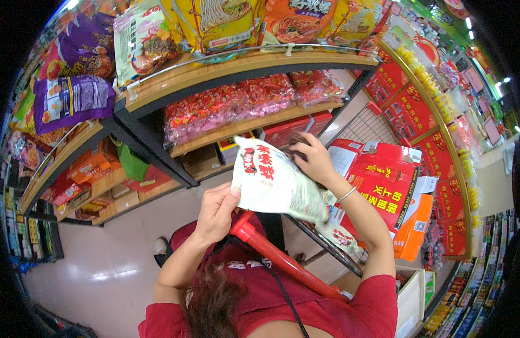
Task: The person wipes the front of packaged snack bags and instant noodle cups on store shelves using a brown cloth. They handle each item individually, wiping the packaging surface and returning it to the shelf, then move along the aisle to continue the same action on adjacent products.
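Note:
My left hand [217,211] pinches the left edge of a pale plastic food bag [268,181] with red printed writing. The bag is held up above the red handle [281,249] of a shopping cart. Over the bag's far right side, my right hand [313,158] is curled around a dark brown, cloth-like thing [300,141], partly hidden by the fingers and blurred. Below my right forearm, a similar pale bag [343,238] lies in the cart beside a red printed cardboard box [370,177].
Ahead stands a wooden shelf [243,63] with a metal rail and yellow noodle bags [226,25]. Red-wrapped packets [226,101] fill its lower board. Purple bags [74,101] are on the left shelf. Stacked red boxes [412,110] and an orange carton [414,232] stand on the right.

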{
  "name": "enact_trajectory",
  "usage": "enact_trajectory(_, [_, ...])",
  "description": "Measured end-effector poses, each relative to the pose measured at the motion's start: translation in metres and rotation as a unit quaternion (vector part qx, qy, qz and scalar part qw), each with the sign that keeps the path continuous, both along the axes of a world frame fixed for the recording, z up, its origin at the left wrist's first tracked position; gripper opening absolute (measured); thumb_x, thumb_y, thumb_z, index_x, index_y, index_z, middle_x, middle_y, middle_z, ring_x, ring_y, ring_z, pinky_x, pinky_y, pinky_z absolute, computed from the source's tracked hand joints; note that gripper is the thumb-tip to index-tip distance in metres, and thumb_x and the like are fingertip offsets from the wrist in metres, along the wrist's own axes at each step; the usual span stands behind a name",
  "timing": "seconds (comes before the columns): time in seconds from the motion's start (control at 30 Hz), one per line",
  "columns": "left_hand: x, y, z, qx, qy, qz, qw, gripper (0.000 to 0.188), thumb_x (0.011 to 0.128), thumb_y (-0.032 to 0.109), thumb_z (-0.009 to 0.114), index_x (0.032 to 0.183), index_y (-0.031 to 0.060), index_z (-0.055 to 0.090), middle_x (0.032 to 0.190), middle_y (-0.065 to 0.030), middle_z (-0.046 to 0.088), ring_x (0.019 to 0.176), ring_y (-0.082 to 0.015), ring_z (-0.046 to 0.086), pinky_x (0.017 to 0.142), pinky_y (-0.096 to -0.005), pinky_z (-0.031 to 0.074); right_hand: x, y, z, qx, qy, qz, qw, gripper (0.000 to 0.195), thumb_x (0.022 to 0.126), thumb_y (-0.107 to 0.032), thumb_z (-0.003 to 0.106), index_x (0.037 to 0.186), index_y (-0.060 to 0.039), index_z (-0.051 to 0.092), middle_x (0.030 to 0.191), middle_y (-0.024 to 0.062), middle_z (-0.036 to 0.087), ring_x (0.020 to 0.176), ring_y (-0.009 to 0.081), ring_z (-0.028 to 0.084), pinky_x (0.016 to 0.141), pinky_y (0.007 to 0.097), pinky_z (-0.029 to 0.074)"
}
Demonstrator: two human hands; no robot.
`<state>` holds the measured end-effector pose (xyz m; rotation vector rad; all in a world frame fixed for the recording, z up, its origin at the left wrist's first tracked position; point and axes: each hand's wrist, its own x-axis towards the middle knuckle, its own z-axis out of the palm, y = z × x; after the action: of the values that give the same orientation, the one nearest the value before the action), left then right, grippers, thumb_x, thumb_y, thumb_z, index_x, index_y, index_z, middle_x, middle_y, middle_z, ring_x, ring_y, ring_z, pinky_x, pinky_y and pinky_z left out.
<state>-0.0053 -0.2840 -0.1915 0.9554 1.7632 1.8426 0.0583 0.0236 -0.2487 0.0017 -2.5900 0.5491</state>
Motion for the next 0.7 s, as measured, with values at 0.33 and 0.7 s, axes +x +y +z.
enact_trajectory(0.33, [-0.009,0.011,0.024,0.011,-0.180,-0.036,0.983,0.040,0.103,0.031,0.049,0.092,-0.0013,0.070,0.079,-0.0037,0.066,0.070,-0.0085,0.057,0.064,-0.0250,0.044,0.041,-0.017,0.075,-0.029,0.041,-0.046,0.998,0.039,0.079,-0.006,0.064,0.118,-0.0081,0.067,0.131,0.0251,0.052,0.119,0.0424,0.055,0.101,0.0448,0.046])
enact_trajectory(0.7, [-0.013,0.065,0.053,0.123,0.114,-0.128,0.977,0.030,0.102,0.025,0.054,0.116,-0.0001,0.061,0.103,-0.0068,0.060,0.097,-0.0154,0.056,0.085,-0.0315,0.047,0.077,-0.082,0.148,0.081,0.063,-0.034,0.994,0.027,0.071,0.007,0.064,0.097,0.0030,0.071,0.116,0.0169,0.062,0.096,0.0344,0.059,0.085,0.0417,0.049])
